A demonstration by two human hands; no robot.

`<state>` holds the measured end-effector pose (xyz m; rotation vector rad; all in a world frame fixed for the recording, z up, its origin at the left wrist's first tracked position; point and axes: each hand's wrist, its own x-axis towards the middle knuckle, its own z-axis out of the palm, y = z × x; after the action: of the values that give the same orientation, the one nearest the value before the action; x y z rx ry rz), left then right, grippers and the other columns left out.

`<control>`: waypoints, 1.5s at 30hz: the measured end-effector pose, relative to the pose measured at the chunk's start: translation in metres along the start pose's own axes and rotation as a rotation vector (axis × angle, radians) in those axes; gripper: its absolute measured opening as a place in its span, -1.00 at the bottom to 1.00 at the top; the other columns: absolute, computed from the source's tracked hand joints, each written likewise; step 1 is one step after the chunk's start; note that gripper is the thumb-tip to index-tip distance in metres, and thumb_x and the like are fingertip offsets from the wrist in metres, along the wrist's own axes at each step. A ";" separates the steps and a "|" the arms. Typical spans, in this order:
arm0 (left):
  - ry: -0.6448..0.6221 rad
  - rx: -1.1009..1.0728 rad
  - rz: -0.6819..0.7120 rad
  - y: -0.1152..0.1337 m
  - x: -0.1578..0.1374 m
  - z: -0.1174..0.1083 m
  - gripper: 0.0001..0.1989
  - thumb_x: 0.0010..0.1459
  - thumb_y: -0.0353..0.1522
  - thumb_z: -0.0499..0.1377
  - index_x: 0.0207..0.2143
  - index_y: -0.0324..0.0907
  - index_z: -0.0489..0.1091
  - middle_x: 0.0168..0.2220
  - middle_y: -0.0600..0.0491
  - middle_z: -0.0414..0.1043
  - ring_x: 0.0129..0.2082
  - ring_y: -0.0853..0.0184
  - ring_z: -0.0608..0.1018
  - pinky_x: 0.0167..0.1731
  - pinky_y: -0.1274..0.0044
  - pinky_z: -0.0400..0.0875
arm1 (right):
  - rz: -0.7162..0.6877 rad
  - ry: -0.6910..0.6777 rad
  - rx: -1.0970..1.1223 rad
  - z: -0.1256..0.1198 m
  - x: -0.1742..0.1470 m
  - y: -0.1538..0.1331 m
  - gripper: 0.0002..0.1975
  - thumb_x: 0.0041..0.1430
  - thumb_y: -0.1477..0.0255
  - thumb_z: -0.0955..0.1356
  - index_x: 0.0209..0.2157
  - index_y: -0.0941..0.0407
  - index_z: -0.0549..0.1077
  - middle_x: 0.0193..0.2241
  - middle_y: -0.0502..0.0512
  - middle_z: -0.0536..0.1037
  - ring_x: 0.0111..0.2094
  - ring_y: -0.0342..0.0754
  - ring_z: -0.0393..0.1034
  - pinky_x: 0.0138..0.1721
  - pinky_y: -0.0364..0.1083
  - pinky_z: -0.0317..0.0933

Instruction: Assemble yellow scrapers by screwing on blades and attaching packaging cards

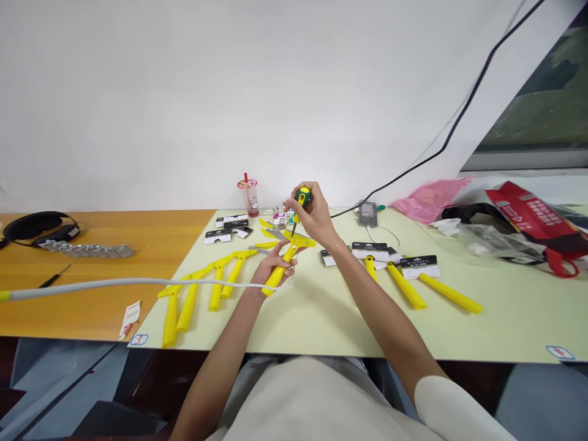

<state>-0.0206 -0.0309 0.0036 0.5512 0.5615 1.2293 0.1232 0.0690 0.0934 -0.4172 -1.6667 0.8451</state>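
My left hand (267, 267) is closed around the handle of a yellow T-shaped scraper (275, 277), its wide head tilted up and away from me. Above it, my right hand (318, 212) grips a screwdriver (302, 196) with a green and yellow handle. The screwdriver's shaft points down, and its tip meets the scraper's head; whether it sits in a screw is too small to tell. Left of my left hand, several more yellow scrapers (215, 288) lie in a row. Grey blade-like strips (275, 233) rest just behind the held scraper.
Several yellow handles with black-and-white cards (419, 266) lie on the right. More cards (223, 236) are at the back left, near a lidded cup (251, 199). A white cable (138, 282) crosses before my left wrist. Bags (537, 220) crowd the right; a small device (367, 214) stands behind.
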 end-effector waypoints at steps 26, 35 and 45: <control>0.028 -0.093 0.121 -0.004 0.005 -0.005 -0.13 -0.17 -0.71 0.28 0.24 -0.06 0.41 0.21 -0.17 0.54 -0.32 0.45 0.58 -0.48 0.68 0.35 | -0.219 -0.363 -0.370 -0.016 -0.012 -0.034 -0.66 0.52 0.26 0.28 0.24 -0.03 0.34 0.12 0.22 0.51 0.01 0.06 0.53 0.03 0.06 0.49; 0.139 -0.192 0.233 -0.001 0.012 -0.011 -0.12 -0.17 -0.72 0.27 0.23 -0.04 0.32 0.24 -0.16 0.50 -0.30 0.49 0.58 -0.43 0.71 0.37 | -0.270 -0.393 -0.558 -0.017 -0.005 -0.009 -0.72 0.45 0.39 0.28 0.14 0.06 0.37 0.12 0.30 0.42 0.12 0.13 0.42 0.17 0.12 0.36; 0.199 -0.140 0.301 -0.003 0.020 -0.027 -0.04 -0.23 -0.70 0.32 0.26 -0.02 0.33 0.08 -0.10 0.57 -0.29 0.45 0.56 -0.42 0.70 0.37 | -0.104 -0.413 -0.630 -0.006 0.015 -0.007 -0.93 0.36 0.41 0.33 -0.14 0.06 0.37 -0.12 0.18 0.47 -0.17 0.06 0.42 -0.03 0.09 0.37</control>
<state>-0.0316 -0.0095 -0.0199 0.4061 0.5672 1.6091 0.1259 0.0767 0.1092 -0.6043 -2.3181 0.3179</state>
